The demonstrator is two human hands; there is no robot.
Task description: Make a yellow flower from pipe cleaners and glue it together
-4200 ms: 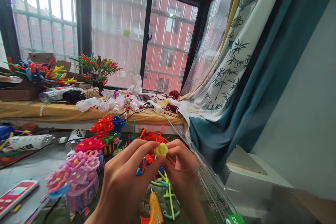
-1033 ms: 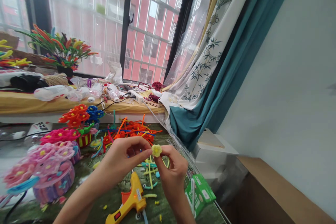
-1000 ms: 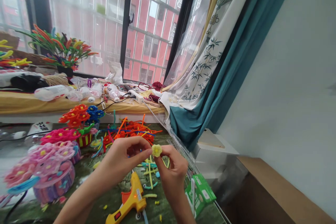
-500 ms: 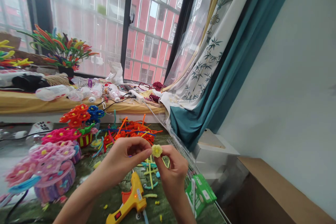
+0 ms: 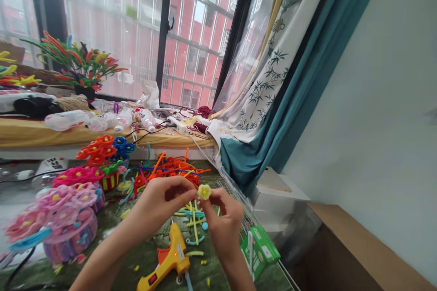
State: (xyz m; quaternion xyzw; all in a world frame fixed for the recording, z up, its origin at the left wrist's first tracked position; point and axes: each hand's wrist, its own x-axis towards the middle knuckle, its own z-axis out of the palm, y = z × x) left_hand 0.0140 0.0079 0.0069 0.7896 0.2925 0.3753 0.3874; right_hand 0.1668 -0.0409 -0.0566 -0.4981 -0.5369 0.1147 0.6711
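Note:
A small pale-yellow pipe-cleaner flower [image 5: 205, 192] is held up above the table, its face turned toward me. My right hand [image 5: 223, 213] pinches it from the right between thumb and finger. From the left, the closed thumb and forefinger of my left hand [image 5: 170, 198] grip at its edge; their exact contact is partly hidden. Below the hands lies a yellow hot glue gun [image 5: 175, 254] with its orange light lit and nozzle pointing away. Yellow and light-blue pipe-cleaner pieces [image 5: 194, 223] are scattered beyond it, partly behind my right hand.
Pink pipe-cleaner flowers [image 5: 64, 209] in a striped pot stand at left, with red flowers [image 5: 97, 149] behind. Orange pipe cleaners [image 5: 177, 166] are heaped at the back. A green package [image 5: 260, 252] lies at right beside a cardboard box [image 5: 362, 245]. Plastic bottles [image 5: 68, 120] line the windowsill.
The flower has tipped slightly upward and shows its yellow centre more plainly. Both hands stay almost in the same place, and the glue gun lies where it was.

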